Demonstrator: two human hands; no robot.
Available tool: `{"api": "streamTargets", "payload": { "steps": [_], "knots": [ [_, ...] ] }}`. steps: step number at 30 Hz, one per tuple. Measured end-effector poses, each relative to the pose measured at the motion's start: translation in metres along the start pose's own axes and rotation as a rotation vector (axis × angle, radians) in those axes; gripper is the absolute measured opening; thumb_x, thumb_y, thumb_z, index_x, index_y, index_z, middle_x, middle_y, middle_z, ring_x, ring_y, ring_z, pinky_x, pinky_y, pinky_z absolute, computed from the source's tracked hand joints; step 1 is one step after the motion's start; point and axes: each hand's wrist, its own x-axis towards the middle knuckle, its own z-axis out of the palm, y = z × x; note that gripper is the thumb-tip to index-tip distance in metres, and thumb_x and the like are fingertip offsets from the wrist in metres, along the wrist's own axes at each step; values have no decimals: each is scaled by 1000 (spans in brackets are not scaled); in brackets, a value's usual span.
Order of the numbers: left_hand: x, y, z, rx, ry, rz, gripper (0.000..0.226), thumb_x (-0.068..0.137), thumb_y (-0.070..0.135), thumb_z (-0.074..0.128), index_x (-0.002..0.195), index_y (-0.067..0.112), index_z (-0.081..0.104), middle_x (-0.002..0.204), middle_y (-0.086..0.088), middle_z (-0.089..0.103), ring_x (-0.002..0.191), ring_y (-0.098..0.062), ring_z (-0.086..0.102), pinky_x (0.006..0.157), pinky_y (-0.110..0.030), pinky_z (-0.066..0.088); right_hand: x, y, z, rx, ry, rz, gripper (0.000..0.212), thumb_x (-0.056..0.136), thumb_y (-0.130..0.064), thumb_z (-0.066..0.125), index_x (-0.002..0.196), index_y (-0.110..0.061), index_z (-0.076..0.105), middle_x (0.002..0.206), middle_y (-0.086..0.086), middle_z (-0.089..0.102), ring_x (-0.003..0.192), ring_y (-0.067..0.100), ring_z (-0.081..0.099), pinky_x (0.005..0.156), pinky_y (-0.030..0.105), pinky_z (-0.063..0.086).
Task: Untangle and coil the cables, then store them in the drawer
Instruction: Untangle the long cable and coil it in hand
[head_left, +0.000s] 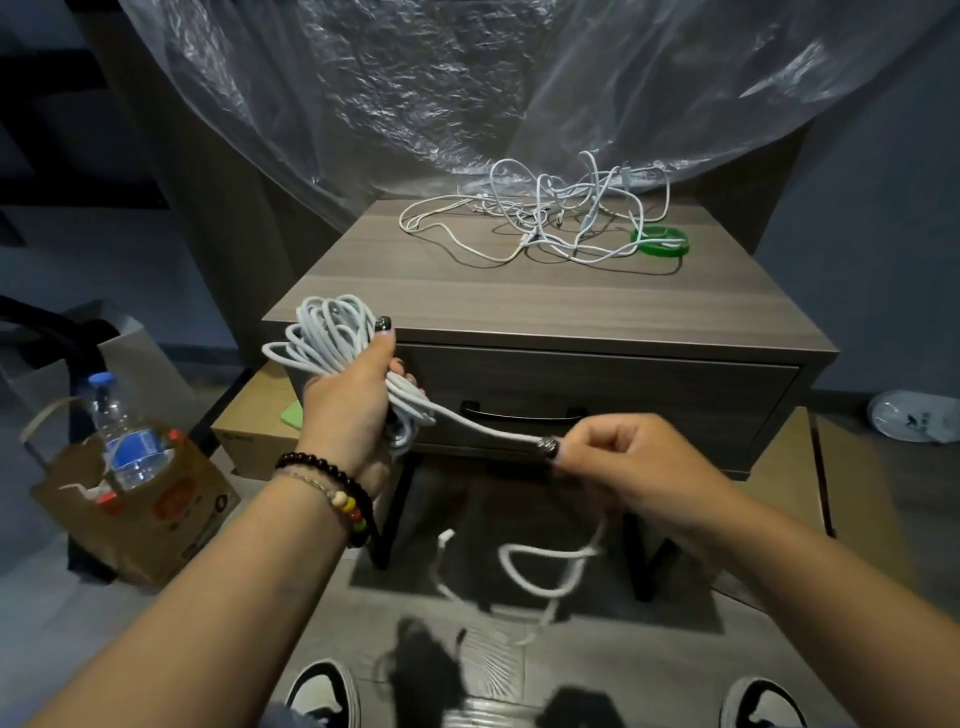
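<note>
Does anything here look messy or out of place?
Yes. A tangle of white cables sprawls over the back of the nightstand top, one strand crossing a green tape roll. The loose tail of the coiled cable dangles toward the floor.

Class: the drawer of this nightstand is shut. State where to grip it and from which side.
Grip the dark bar handle on the drawer front, from the front, fingers hooked behind it: it stands proud, and nothing else there offers a hold.

The grey-brown wood-grain nightstand worktop (545, 306) looks matt and smooth. At twelve o'clock hangs crinkled, glossy clear plastic sheeting (415, 78). At nine o'clock, a matt brown paper bag (150, 514) holds a shiny clear plastic bottle (122, 436).
</note>
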Motion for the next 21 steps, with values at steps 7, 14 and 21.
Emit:
{"api": "streamTargets", "payload": {
  "steps": [7,14,21],
  "knots": [
    [2,-8,-8,87,77,48,16,90,16,64,78,15,53,57,0,52,38,-6,51,42,-18,46,-2,-1,-41,-109,111,19,21,77,-19,76,61,-9,66,50,5,44,45,14,37,42,19,31],
    [10,-4,-21,124,152,50,23,89,21,65,68,16,56,46,6,55,42,-7,53,52,-24,46,-4,28,-60,-712,232,94,23,82,-31,72,64,-19,68,55,-2,65,48,3,58,52,22,46],
    [17,0,-27,122,250,20,16,89,19,65,74,17,58,64,1,57,56,-10,56,64,-29,51,-5,32,-71,-249,448,132,36,76,-39,76,55,-13,64,57,1,58,55,9,49,55,23,36]
  ]
}}
